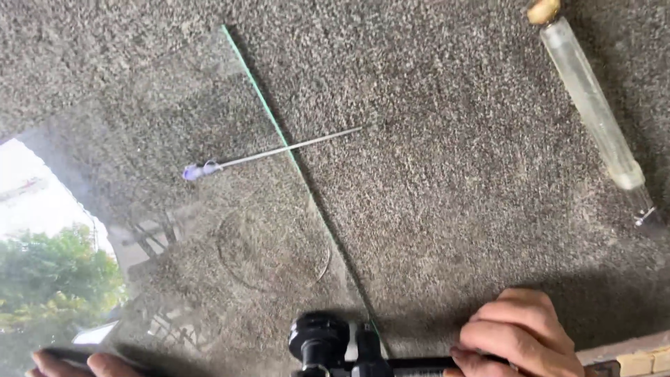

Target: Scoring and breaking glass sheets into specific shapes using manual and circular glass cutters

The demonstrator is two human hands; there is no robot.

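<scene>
Gripping black metal circle cutter (349,349), hands (520,335).

I see a speckled grey carpet (453,174) under a clear glass sheet (174,230) with a green edge — its surface mirrors green trees and white sky. The thin rod (279,150) is silvery with a lilac tip; the black circle cutter (335,345) sits below.
</scene>
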